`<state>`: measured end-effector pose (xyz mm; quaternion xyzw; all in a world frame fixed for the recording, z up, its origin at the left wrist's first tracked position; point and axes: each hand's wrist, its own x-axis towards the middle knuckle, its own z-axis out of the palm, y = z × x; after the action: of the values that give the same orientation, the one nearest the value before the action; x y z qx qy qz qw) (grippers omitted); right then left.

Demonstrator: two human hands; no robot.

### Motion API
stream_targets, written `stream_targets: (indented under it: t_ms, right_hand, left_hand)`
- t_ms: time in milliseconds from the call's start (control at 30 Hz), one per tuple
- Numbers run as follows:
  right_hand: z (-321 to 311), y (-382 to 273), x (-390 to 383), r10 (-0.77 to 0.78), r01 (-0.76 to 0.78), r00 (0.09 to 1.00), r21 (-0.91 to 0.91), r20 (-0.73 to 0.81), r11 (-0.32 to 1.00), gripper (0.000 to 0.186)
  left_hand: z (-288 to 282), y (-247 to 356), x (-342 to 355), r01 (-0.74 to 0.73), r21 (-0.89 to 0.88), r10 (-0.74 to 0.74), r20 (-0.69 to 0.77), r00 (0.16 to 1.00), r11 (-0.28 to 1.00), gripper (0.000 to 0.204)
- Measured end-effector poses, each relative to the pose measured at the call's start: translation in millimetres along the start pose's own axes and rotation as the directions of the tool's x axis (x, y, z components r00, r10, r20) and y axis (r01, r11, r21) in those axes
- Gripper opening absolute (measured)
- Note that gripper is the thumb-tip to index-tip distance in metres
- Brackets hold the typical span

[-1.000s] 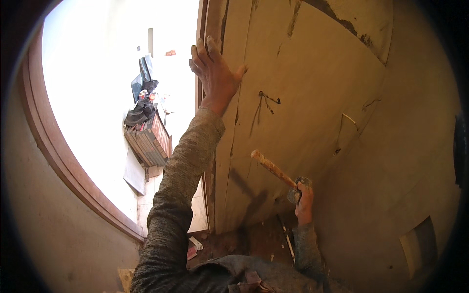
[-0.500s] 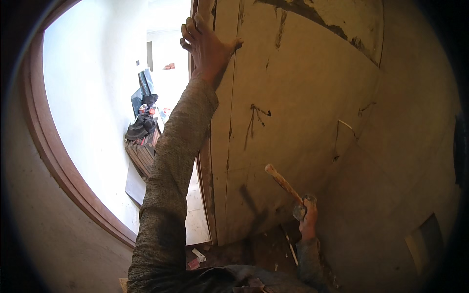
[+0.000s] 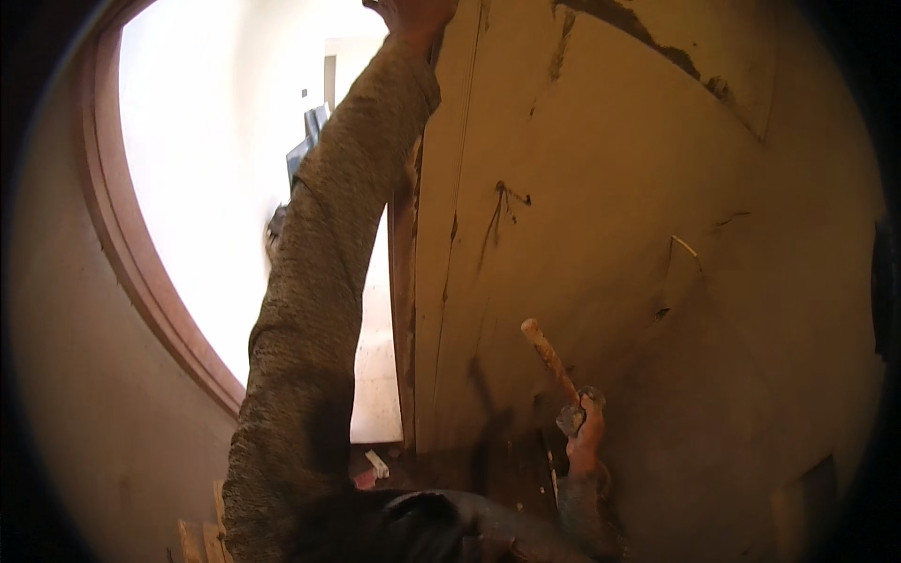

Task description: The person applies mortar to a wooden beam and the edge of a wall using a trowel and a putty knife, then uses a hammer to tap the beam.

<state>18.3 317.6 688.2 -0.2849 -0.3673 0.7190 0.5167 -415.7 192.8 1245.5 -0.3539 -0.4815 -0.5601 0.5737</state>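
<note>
My left arm, in a brown-grey sleeve, reaches up to the top of the picture. There my left hand (image 3: 415,17) lies at the frame-side edge of a large pale panel (image 3: 582,188); its fingers are mostly cut off by the picture's top edge. Low on the right, my right hand (image 3: 587,436) is closed round a hammer (image 3: 547,357) near its metal head. The bare wooden handle points up and left, in front of the panel. Dark stains and cracks mark the panel's surface.
On the left is a bright doorway with a brown wooden frame (image 3: 113,206). Dark items (image 3: 279,225) beyond it are partly hidden by my arm. A small white piece (image 3: 377,464) lies on the floor below. Wood strips (image 3: 192,541) stand at the lower left.
My left hand has gone higher, its spread fingers now mostly out of the picture. The view has shifted slightly. My right hand keeps the hammer, sitting a little lower against the panel.
</note>
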Motion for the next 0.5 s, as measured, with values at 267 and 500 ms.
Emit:
stream_targets:
  t_ms: [267, 500]
  right_hand:
    - [19, 25, 13, 0.245, -0.236, 0.945, -0.068, 0.216, 0.969, 0.012]
    - [49, 22, 51, 0.503, -0.361, 0.719, -0.36, 0.48, 0.86, 0.02]
  left_hand:
    - [-114, -43, -59, 0.048, -0.01, -0.043, 0.306, 0.951, 0.999, 0.085]
    - [-273, 68, -220, 0.136, 0.549, -0.23, 0.105, 0.968, 0.825, 0.076]
